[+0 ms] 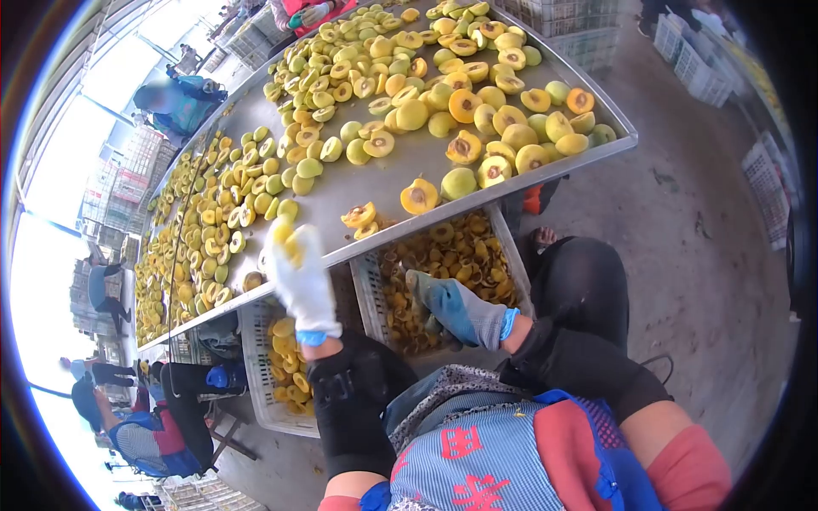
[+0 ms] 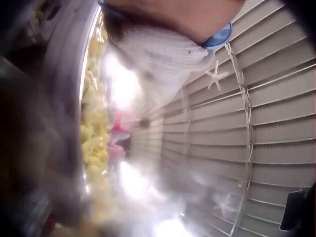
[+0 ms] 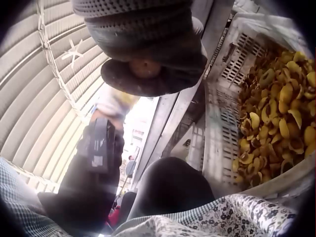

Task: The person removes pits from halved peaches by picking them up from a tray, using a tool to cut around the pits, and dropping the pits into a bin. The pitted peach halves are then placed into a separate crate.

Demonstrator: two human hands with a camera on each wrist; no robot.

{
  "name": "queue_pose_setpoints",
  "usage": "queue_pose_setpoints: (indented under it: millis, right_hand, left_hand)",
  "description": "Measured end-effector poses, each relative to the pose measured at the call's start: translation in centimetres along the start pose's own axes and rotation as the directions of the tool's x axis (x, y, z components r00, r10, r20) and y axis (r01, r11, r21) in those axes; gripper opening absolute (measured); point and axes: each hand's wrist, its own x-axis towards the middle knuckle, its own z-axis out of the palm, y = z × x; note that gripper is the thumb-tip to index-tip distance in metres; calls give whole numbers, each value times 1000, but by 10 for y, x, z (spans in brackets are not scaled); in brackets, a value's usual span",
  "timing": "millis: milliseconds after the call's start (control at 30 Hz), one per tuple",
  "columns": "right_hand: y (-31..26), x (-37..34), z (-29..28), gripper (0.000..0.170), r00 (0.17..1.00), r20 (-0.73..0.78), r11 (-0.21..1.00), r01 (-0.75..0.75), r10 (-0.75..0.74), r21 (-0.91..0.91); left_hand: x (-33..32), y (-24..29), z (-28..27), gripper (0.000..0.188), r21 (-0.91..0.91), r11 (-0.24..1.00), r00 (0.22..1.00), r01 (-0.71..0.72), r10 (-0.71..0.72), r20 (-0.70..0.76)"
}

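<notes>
My left hand [image 1: 305, 285], in a white knitted glove, is raised over the near edge of the metal table [image 1: 345, 189]. It holds a yellow fruit half [image 1: 290, 247], blurred, at the fingertips. My right hand [image 1: 464, 311], in a blue-and-grey glove, hangs below the table edge, above a white crate [image 1: 371, 298] of hollowed fruit pieces [image 3: 276, 113]. Seen in the right wrist view, its fingers curl around a small brown rounded thing [image 3: 145, 68], in shadow. Many halved fruits [image 1: 464, 147] lie cut side up or down on the table, some with pits.
A second white crate [image 1: 256, 362] of fruit pieces stands under the table, left of the first. My knee [image 1: 584, 285] is close to the right of the crates. Other people [image 1: 175, 102] sit around the table. Stacked crates [image 1: 128, 175] stand beyond it.
</notes>
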Motion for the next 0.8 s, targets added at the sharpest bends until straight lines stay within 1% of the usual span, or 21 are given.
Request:
queue_pose_setpoints:
  millis: [33, 67, 100, 133, 167, 200, 267, 300, 333, 367, 400, 467, 500, 600, 633, 667, 700, 733, 800]
  right_hand:
    - [0, 2, -3, 62, 998, -48, 998, 41, -39, 46]
    - [2, 6, -6, 59, 993, -96, 992, 83, -74, 90]
    - [7, 11, -8, 57, 984, -146, 983, 125, -105, 135]
    - [20, 22, -10, 53, 925, -279, 956, 286, -258, 64]
    - [38, 38, -12, 49, 825, -393, 902, 430, -406, -30]
    - [37, 42, -12, 45, 688, -484, 823, 550, -541, -139]
    - [35, 40, -20, 43, 717, -502, 841, 540, -484, -40]
    - [32, 38, -22, 41, 733, -508, 847, 532, -452, 15]
    - [33, 40, -20, 40, 712, -520, 804, 589, -471, 77]
    - [33, 47, -17, 38, 689, -532, 753, 643, -492, 137]
    - [31, 50, -15, 36, 664, -543, 692, 695, -514, 194]
    - [27, 46, -16, 34, 651, -480, 716, 695, -589, 65]
    - [25, 43, -15, 34, 647, -442, 722, 692, -621, 0]
    - [20, 44, -10, 34, 643, -384, 714, 697, -662, -63]
    - [21, 43, -6, 35, 650, -343, 710, 699, -679, -80]
    - [25, 43, -3, 36, 654, -304, 706, 701, -692, -98]
    - [28, 42, 1, 37, 661, -265, 703, 702, -702, -115]
    - [26, 40, 4, 38, 693, -279, 727, 686, -664, -28]
    - [18, 36, 9, 40, 755, -294, 755, 641, -586, 143]
  left_hand:
    - [-4, 20, 26, 40, -77, 996, 982, -35, 49, 184]
    - [0, 41, 52, 45, 97, 986, 951, -138, 105, 291]
    - [4, 44, 78, 51, 133, 948, 912, -290, 232, 338]
    - [7, 38, 104, 52, 179, 870, 850, -459, 372, 373]
    - [6, 35, 121, 52, 217, 879, 828, -424, 279, 486]
    - [15, 42, 130, 50, 219, 896, 689, -386, 122, 715]
    - [21, 50, 132, 41, 263, 906, 618, -330, -3, 786]
    - [19, 50, 131, 39, 160, 965, 639, -208, 10, 769]
    - [13, 49, 126, 37, 53, 995, 660, -80, 13, 751]
    - [7, 47, 120, 36, -60, 997, 684, 47, 11, 729]
    - [3, 48, 115, 33, -140, 984, 751, 109, 11, 660]
    - [-3, 51, 101, 28, -311, 929, 863, 201, -18, 505]
    - [-7, 54, 93, 22, -424, 830, 849, 363, -107, 517]
    - [-21, 58, 71, 22, -605, 661, 857, 445, -119, 501]
    - [-29, 68, 65, 26, -596, 624, 831, 505, -166, 530]
    - [-35, 62, 65, 31, -653, 531, 823, 540, -172, 541]
    - [-41, 66, 62, 35, -696, 430, 813, 575, -208, 543]
    - [-47, 74, 61, 38, -733, 322, 800, 599, -242, 548]
    - [-54, 97, 60, 47, -758, 278, 806, 590, -264, 530]
